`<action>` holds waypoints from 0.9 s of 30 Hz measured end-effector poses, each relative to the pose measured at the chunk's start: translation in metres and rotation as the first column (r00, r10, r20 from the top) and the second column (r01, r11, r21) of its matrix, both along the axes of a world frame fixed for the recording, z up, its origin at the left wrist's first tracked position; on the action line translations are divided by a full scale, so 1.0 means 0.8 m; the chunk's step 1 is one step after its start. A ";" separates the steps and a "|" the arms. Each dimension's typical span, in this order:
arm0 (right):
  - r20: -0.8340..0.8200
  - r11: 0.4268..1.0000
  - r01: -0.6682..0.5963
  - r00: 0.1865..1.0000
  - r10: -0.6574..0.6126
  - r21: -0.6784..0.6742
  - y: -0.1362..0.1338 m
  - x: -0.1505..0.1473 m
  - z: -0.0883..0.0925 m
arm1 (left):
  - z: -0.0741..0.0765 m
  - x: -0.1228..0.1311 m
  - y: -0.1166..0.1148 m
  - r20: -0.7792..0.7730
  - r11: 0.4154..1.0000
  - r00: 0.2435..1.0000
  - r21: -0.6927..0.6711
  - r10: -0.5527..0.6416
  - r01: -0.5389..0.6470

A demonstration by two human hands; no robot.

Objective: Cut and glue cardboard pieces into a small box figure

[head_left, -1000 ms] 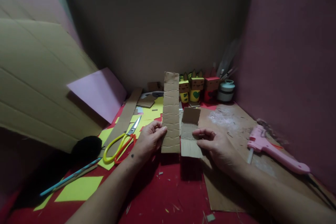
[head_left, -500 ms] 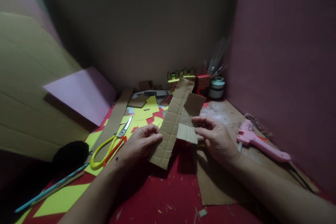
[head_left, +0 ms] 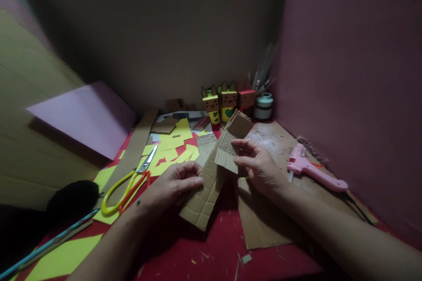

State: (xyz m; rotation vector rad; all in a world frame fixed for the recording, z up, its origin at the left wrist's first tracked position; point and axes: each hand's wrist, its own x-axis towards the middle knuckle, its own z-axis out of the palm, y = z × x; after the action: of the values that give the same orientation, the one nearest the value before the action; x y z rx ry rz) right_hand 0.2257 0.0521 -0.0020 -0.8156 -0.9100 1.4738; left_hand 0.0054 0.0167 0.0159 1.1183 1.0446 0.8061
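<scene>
My left hand (head_left: 171, 185) pinches the left edge of a long scored cardboard strip (head_left: 201, 195), which leans back and to the right over the red table. My right hand (head_left: 259, 165) grips a smaller cardboard piece (head_left: 232, 140) with a peeled, corrugated lower part, held against the strip's upper right side. Both hands are closed on their pieces above the table's middle.
Yellow-handled scissors (head_left: 127, 178) lie left on yellow paper scraps (head_left: 171, 142). A pink glue gun (head_left: 311, 172) rests right on a brown cardboard sheet (head_left: 263, 224). Small cardboard figures (head_left: 227, 103) and a jar (head_left: 263, 106) stand at the back. Pink paper (head_left: 84, 116) and a blue pencil (head_left: 46, 246) are left.
The long strip has tipped from upright to leaning back and right, its lower end swinging left. The small piece moved up against the strip. The view shifted, sliding the scene leftward.
</scene>
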 end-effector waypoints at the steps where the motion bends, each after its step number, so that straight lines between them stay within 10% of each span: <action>1: 0.002 1.000 0.004 1.000 -0.004 -0.002 0.000 0.000 -0.001 | -0.002 0.000 -0.001 -0.005 1.000 1.000 0.001 -0.015 0.015; 19: -0.041 0.967 -0.082 0.995 0.095 0.240 -0.020 -0.016 -0.002 | 0.006 0.053 0.033 0.030 0.970 0.994 0.215 0.109 -0.112; 27: -0.152 0.985 -0.165 0.974 0.170 0.048 -0.018 -0.014 -0.002 | -0.003 0.046 0.028 0.081 0.981 0.994 0.175 0.070 -0.083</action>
State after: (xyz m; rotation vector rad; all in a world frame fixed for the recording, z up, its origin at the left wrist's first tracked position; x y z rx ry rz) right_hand 0.2148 0.0376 -0.0040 -0.5992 -0.9011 1.6392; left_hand 0.0420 0.0395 0.0135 1.1945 0.9717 1.0114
